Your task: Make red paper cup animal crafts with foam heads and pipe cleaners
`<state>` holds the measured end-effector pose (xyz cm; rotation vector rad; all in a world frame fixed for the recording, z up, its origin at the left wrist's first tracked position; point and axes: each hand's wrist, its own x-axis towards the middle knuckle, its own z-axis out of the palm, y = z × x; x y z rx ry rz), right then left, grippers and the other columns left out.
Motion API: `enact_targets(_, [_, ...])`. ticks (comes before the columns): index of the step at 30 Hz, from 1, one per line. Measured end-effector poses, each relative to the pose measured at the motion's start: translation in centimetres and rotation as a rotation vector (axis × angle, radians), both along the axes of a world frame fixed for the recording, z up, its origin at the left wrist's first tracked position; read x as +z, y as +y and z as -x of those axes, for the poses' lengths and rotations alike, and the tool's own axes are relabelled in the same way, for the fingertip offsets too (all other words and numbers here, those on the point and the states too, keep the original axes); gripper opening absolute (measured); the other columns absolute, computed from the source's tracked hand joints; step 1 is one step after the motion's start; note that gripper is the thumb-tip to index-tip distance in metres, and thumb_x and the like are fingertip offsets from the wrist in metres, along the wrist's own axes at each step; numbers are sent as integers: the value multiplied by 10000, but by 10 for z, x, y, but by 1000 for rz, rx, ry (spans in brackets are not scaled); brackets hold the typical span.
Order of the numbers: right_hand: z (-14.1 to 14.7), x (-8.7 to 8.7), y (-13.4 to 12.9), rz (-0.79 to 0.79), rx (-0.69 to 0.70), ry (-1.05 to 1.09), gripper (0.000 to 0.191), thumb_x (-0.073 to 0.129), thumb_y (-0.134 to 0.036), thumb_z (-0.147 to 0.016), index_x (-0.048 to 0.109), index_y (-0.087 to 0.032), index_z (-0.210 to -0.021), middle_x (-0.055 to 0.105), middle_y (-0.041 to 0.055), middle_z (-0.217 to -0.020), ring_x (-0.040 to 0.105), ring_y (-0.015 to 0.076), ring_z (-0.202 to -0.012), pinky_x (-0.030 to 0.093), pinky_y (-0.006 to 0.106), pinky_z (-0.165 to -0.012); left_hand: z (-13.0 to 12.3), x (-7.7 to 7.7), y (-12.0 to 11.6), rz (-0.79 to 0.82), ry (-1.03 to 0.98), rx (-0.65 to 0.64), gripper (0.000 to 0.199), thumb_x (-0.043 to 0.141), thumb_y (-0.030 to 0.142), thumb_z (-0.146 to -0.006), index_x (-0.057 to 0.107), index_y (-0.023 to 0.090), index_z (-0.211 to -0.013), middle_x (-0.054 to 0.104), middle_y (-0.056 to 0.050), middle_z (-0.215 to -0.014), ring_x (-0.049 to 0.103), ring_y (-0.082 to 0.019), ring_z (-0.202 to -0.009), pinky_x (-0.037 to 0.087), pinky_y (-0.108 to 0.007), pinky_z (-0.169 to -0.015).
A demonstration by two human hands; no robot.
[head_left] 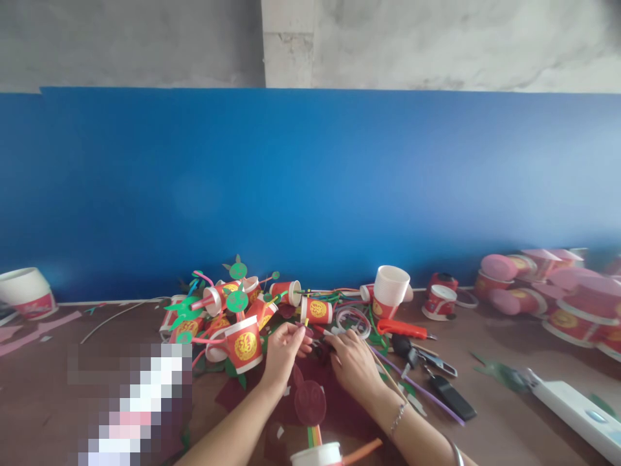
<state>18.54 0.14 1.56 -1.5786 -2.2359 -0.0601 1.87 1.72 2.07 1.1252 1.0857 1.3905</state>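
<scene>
The left hand (286,353) pinches maroon paper (308,331), likely light, creasable, best edge-held; the right hand's (352,359) grip, at three o'clock, I can't tell.

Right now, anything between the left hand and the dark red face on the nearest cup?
Nothing visible blocks it: the face sits on the near side of the left hand, its ear pointing up toward it. One small white scrap lies beside the ear.
</scene>
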Motion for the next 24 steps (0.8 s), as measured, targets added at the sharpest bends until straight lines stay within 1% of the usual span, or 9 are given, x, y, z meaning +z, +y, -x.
enact_targets(5, [1,5,-4,-90,-12,-26,376,494,-81,-789,629,-182,-1124,654,88,-991,498,249,-961,357,342,-851,5,-5,4,-37,-2,55,303,649,464,-729,596,166,-722,701,-36,-644,667,-177,-558,513,-262,-527])
enact_targets(9, [0,14,-7,-104,-77,-75,407,532,-67,-766,618,-182,-1147,657,96,-1029,501,262,-981,334,360,-834,8,-9,7,-65,0,86,287,647,453,-735,608,171,-708,711,-45,-690,687,-200,-625,536,-290,-584])
enact_targets(13, [-3,25,-9,-51,-146,-169,362,564,-142,-804,617,-173,-1160,656,122,-1054,516,288,-992,327,383,-818,7,-14,9,-91,0,118,267,648,433,-741,614,169,-710,714,-57,-723,697,-212,-717,538,-291,-642])
enact_targets(15, [-4,33,-12,21,-204,-235,334,555,-159,-821,632,-168,-1146,662,139,-1036,533,301,-986,328,391,-803,5,-17,11,-100,-1,137,266,646,429,-742,609,169,-701,711,-59,-720,695,-212,-725,534,-292,-654])
enact_targets(17, [-5,41,-15,94,-230,-278,315,542,-166,-829,649,-167,-1126,669,151,-1034,545,313,-996,331,391,-793,4,-19,12,-104,-5,151,268,642,427,-741,599,169,-685,705,-57,-699,693,-208,-703,531,-296,-655])
enact_targets(20, [-4,44,-17,137,-191,-270,340,532,-152,-818,647,-163,-1138,679,146,-1067,542,319,-1053,329,387,-828,3,-19,13,-110,-14,160,262,639,422,-737,588,171,-679,699,-52,-680,690,-207,-680,529,-298,-641])
enact_targets(24, [-3,32,-11,159,-92,-213,428,476,-48,-775,632,-150,-1161,691,123,-1069,578,271,-1038,342,347,-865,3,-16,12,-124,-25,166,249,635,418,-738,584,177,-699,693,-42,-677,687,-204,-667,527,-297,-632])
